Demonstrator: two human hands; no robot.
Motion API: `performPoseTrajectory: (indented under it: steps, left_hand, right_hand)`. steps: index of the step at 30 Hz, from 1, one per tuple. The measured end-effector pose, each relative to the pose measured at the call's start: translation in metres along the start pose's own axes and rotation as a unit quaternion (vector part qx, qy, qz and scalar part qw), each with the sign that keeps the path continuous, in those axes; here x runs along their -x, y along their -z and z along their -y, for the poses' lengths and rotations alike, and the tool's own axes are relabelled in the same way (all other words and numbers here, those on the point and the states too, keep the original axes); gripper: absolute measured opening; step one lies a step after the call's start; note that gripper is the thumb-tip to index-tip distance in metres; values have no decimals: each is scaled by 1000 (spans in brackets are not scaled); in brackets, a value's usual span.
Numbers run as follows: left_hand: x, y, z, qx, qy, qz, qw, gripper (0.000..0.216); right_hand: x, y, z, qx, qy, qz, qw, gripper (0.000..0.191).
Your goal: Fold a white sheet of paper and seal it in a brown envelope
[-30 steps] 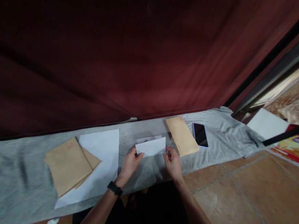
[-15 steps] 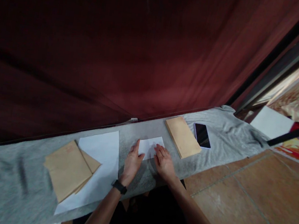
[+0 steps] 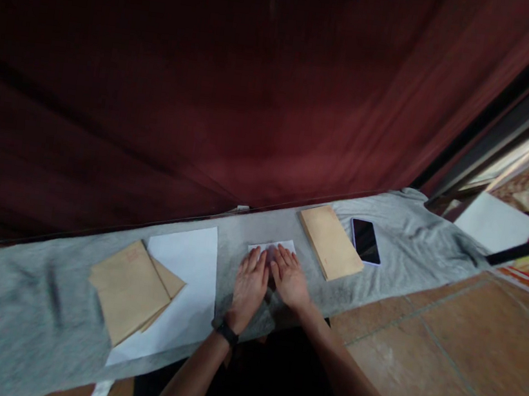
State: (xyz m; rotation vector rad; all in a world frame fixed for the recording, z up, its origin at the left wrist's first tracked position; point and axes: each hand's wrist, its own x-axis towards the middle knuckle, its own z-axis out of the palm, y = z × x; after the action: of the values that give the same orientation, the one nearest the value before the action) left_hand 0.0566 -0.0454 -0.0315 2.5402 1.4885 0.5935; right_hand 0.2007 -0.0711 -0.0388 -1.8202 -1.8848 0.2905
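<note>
A folded white paper point(image 3: 271, 248) lies flat on the grey cloth point(image 3: 10, 314). My left hand point(image 3: 249, 287), with a black band at the wrist, rests flat on the paper's left part, fingers stretched out. My right hand point(image 3: 289, 278) lies flat beside it on the paper's right part, fingers spread. The two hands nearly touch and hide most of the paper; only its far edge shows.
Left of my hands lie a white sheet point(image 3: 184, 278) and brown envelopes point(image 3: 128, 289) on top of it. To the right lie a brown envelope stack point(image 3: 331, 242) and a black phone point(image 3: 365, 240). A dark red curtain point(image 3: 212, 74) hangs behind. Tiled floor point(image 3: 449, 352) lies right.
The folded paper, held up at its ends a second ago, now lies flat on the cloth. Both hands have opened and moved together on top of it.
</note>
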Motion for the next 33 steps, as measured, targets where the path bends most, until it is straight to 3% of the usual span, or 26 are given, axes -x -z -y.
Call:
performPoseTrajectory:
  steps: [5,10,19,33]
  left_hand:
    - [-1,-17,0,-32,-1,44,999,55]
    - [3,-22,6,-40,7,36,999,56]
    - [9,-21,10,-47,50,18,997,61]
    - [17,-12,11,-118,66,37,990,59]
  right_hand:
    - [-10,-5,3,25,41,23,999,48]
    - [-9,-13,-7,46,27,9,999,52]
    - [-4,-18,-29,74,-45,-40,995,58]
    - [18,-13,-40,171,-54,-103,978,57]
